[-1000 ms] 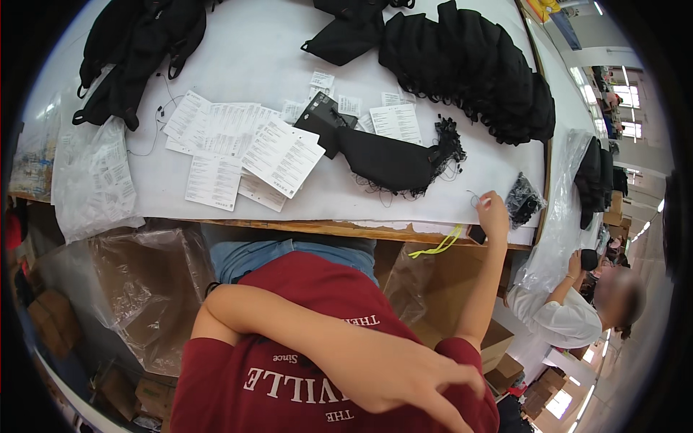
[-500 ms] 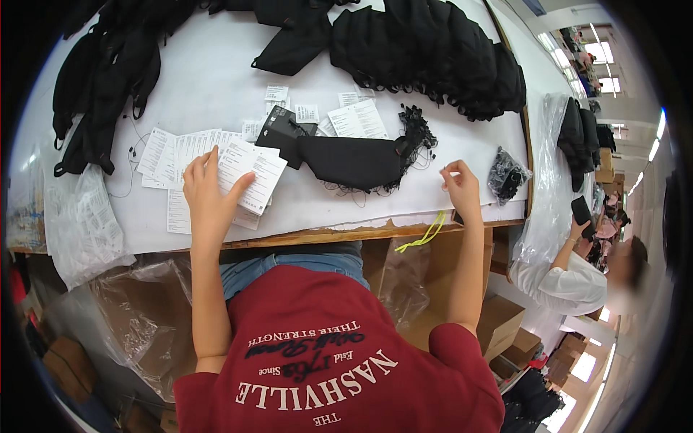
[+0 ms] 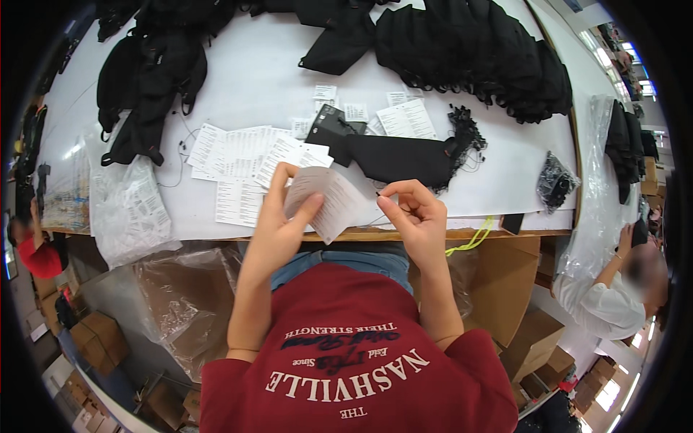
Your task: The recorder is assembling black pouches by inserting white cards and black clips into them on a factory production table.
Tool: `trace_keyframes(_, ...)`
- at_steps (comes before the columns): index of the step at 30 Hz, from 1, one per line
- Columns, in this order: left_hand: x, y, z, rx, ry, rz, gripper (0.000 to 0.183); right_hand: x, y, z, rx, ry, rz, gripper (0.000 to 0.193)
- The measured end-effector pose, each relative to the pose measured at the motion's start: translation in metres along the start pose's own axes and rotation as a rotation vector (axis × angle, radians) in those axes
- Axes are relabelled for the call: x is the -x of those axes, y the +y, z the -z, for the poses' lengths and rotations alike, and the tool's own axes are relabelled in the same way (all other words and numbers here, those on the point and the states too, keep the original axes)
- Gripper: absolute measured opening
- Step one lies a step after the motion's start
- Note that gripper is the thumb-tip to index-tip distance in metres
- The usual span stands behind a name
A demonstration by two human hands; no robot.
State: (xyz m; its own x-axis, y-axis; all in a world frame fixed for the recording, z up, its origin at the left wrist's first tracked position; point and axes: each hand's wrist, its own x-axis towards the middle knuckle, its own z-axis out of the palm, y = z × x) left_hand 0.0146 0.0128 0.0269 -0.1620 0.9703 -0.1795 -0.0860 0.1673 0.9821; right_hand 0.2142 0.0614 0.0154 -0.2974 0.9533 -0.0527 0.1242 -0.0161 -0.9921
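My left hand (image 3: 278,229) grips a white printed paper tag (image 3: 338,203), which bends up off the table near its front edge. My right hand (image 3: 422,224), just right of the tag, pinches the tip of a thin black tag string (image 3: 378,194); most of that string is too fine to make out. Behind my left hand, printed white tags (image 3: 234,155) lie fanned out in overlapping rows. Farther back, a bunch of black strings (image 3: 468,141) rests on the right end of a flat black fabric piece (image 3: 404,160), next to a black card-like piece (image 3: 332,128).
Black bags (image 3: 469,58) are heaped along the back, with more (image 3: 151,79) at the left. A clear bag of labels (image 3: 133,209) hangs over the front edge. A bagged black bundle (image 3: 557,180) and a yellow cord (image 3: 473,238) lie right. Co-workers stand at both sides.
My left hand has lifted a tag off the pile and brought it toward the front edge. My right hand has moved left, close to it, with the black string. The view has shifted.
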Motion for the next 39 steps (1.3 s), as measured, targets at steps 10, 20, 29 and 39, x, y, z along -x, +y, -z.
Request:
trace_keyframes(10, 0.009, -0.008, -0.024, -0.024, 0.025, -0.062, 0.02, 0.002, -0.021, -0.017, 0.111, 0.077, 0.106, 0.008)
trace_keyframes(20, 0.01, -0.011, -0.029, -0.519, 0.168, -0.478, 0.019, 0.001, -0.013, -0.018, 0.209, 0.099, 0.201, 0.01)
trace_keyframes(29, 0.009, -0.013, -0.005, -0.051, -0.212, -0.18, 0.012, 0.005, -0.01, 0.001, -0.059, -0.079, -0.003, 0.011)
trace_keyframes(39, -0.001, -0.021, -0.02, 0.027, -0.299, 0.051, 0.008, 0.009, -0.002, 0.012, 0.034, -0.189, -0.004, 0.013)
